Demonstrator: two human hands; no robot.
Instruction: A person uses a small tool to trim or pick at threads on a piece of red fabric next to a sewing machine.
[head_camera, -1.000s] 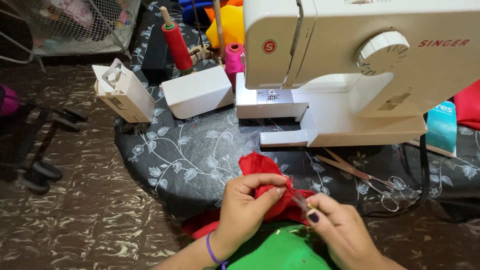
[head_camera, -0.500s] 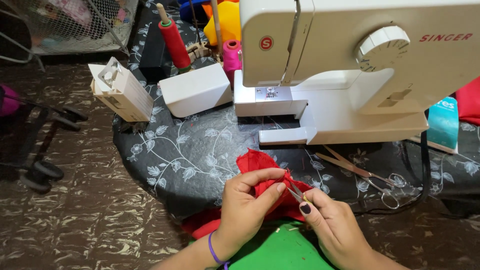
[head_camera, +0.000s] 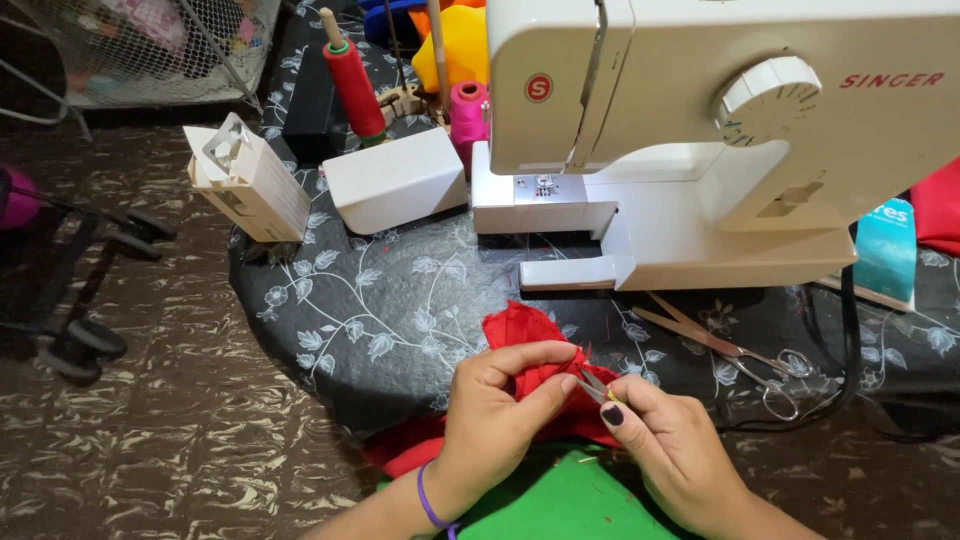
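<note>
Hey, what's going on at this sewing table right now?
A person sits at a round table with a dark floral cloth. Their left hand pinches a bunched piece of red fabric, while the right hand works a small pair of snips against it. A white sewing machine stands behind, with larger scissors lying beside it and a red thread spool farther back.

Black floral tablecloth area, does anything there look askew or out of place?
The small white cardboard box with its torn-open top leans tilted off the black floral tablecloth edge at left. The steel scissors lie flat; nothing looks spilled.
</note>
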